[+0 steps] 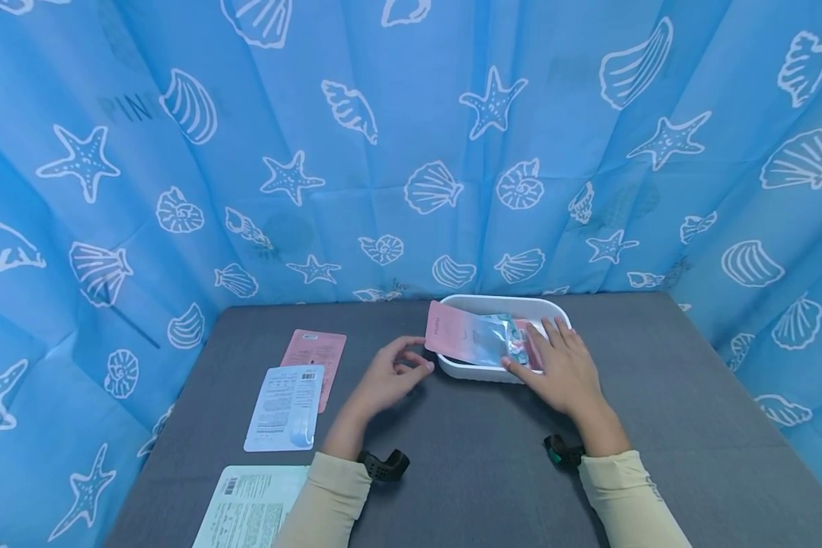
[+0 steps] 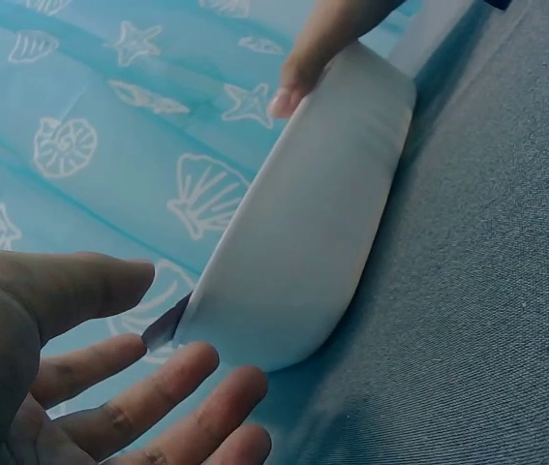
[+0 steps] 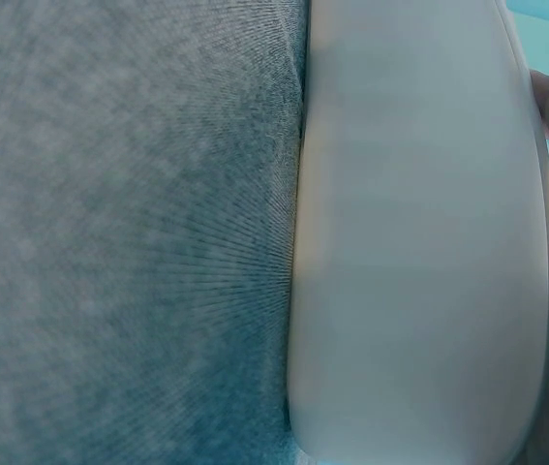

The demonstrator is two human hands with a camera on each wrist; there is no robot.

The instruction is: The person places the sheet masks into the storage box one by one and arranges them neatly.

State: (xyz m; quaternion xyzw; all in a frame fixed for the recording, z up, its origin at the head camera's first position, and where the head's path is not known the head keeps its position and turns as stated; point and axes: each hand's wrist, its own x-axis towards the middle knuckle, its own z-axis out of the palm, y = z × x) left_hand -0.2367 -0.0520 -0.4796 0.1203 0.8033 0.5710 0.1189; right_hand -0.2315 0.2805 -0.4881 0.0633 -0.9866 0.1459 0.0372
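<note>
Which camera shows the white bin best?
The head view: it looks down on the white bin, so you see its rim and the packets in it, though the right hand covers part. The left wrist view shows mostly its outside; the right wrist view, just an outer wall up close.

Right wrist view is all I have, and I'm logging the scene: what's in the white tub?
Observer: Packets; a pink-and-blue packet juts over the left end of the tub.
Operator: Where's the left hand?
Observer: The left hand is near that end, thumb and fingers apart.
Operator: Any packets outside?
Observer: Three, to the left: a pink packet, a pale blue packet partly over it, and a pale green packet.
</note>
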